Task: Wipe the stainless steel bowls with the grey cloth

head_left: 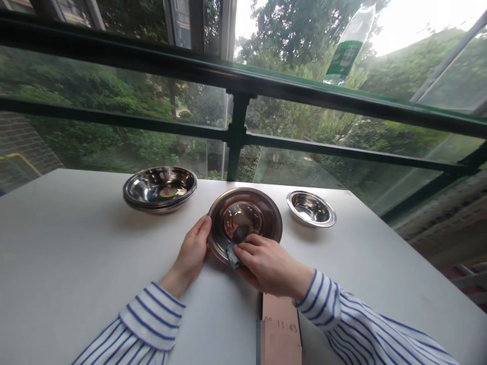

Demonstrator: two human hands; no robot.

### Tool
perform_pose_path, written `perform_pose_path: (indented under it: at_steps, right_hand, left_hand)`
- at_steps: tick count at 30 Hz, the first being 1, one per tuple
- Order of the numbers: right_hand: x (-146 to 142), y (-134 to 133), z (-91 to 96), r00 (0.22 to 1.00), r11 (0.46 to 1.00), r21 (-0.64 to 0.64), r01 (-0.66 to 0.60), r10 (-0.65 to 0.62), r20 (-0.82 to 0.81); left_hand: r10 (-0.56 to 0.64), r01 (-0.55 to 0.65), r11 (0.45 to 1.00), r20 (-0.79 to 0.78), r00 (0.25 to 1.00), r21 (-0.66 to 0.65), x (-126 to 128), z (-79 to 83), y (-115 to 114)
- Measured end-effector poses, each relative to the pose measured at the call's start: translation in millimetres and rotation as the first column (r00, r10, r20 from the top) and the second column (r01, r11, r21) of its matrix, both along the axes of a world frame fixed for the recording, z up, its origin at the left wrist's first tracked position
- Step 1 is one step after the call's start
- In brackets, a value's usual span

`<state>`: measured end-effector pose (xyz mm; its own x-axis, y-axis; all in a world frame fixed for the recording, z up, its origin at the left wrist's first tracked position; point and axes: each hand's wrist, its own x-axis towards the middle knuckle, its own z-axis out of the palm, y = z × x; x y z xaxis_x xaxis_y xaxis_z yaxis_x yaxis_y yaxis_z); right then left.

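Observation:
A shiny metal bowl (269, 213) is tilted up toward me at the middle of the white table. My left hand (194, 248) grips its left rim, thumb on the front side and fingers behind. With my right hand (264, 261) I press a bunched grey cloth (233, 256) against the bowl's lower inside wall. The fingers are closed on the cloth, which partly hides under them. A dark patch near the fingertips, inside the bowl, may be a reflection or part of the cloth.
Stacked metal bowls (160, 187), the top one with a yellow sticker, stand at the left on the table (76, 253). One smaller metal bowl (312, 209) is at the right. A phone (281, 314) showing a timer lies in front. Behind are a green railing (239, 121) and a bottle (346, 53).

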<state>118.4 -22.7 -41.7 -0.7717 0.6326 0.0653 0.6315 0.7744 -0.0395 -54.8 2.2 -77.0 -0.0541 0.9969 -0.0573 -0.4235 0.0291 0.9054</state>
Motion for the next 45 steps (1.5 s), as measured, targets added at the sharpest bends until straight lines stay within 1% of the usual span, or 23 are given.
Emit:
perform_pose_path:
  at_steps: [3, 6, 9, 14, 20, 23, 26, 29, 32, 34, 36, 38, 41, 43, 45]
  right_hand:
    - [-6, 1, -5.3, 0.999, 1.000, 0.009, 0.017, -0.017, -0.031]
    - [-9, 5, -8.9, 0.996, 0.999, -0.010, 0.032, -0.033, -0.077]
    - [-7, 9, -9.9, 0.989, 0.997, -0.063, 0.035, -0.044, -0.144]
    - [-4, 13, -13.8, 0.955, 0.992, -0.122, -0.010, -0.026, -0.296]
    - [-8, 12, -17.8, 0.929, 0.991, -0.123, -0.045, -0.004, -0.370]
    - [-8, 12, -15.7, 0.932, 0.990, -0.121, -0.071, 0.022, -0.362]
    - [-1, 13, -9.7, 0.959, 0.989, -0.118, -0.087, 0.051, -0.279]
    - [9, 14, -1.6, 0.984, 0.992, -0.115, -0.052, 0.031, -0.176]
    - [13, 13, 3.8, 0.993, 0.994, -0.107, 0.001, -0.014, -0.121]
    - [8, 11, 3.6, 0.991, 0.994, -0.112, -0.007, -0.008, -0.130]
    - [-1, 8, 0.8, 0.984, 0.992, -0.118, -0.048, 0.026, -0.174]
    - [-11, 5, -3.1, 0.973, 0.990, -0.112, -0.081, 0.054, -0.224]
    - [-17, 4, -5.2, 0.967, 0.993, -0.090, -0.080, 0.055, -0.249]
    - [-14, 4, -1.9, 0.975, 0.993, -0.096, -0.074, 0.052, -0.215]
    - [-8, 4, 3.4, 0.989, 0.991, -0.121, -0.051, 0.033, -0.143]
  left_hand:
    - [-0.056, 0.057, 0.997, 0.023, 0.998, -0.046, -1, 1.4, -3]
    - [-0.178, 0.186, 0.979, 0.089, 0.980, -0.089, -4, 4.3, -6]
    - [-0.279, 0.289, 0.953, 0.108, 0.954, -0.088, -7, 6.7, -8]
    - [-0.345, 0.348, 0.937, 0.121, 0.931, -0.004, -8, 7.5, -11]
    - [-0.350, 0.353, 0.935, 0.158, 0.923, 0.006, -8, 5.1, -12]
    - [-0.316, 0.317, 0.948, 0.164, 0.935, 0.020, -8, 3.5, -11]
    - [-0.242, 0.241, 0.970, 0.122, 0.963, 0.025, -8, 2.0, -11]
    - [-0.143, 0.143, 0.987, -0.017, 0.990, 0.069, -5, 0.5, -12]
    - [-0.018, 0.044, 0.991, -0.205, 0.979, 0.123, -3, -0.9, -12]
    - [0.069, -0.030, 0.991, -0.299, 0.952, 0.132, -2, -1.6, -11]
    - [0.132, -0.095, 0.988, -0.340, 0.931, 0.124, -1, -1.8, -10]
    - [0.150, -0.120, 0.987, -0.335, 0.930, 0.109, 0, -1.2, -10]
    - [0.152, -0.122, 0.986, -0.327, 0.933, 0.111, 1, 0.8, -11]
    - [0.170, -0.137, 0.984, -0.341, 0.925, 0.117, 1, 1.7, -11]
    - [0.181, -0.149, 0.982, -0.362, 0.914, 0.115, 1, 1.4, -10]
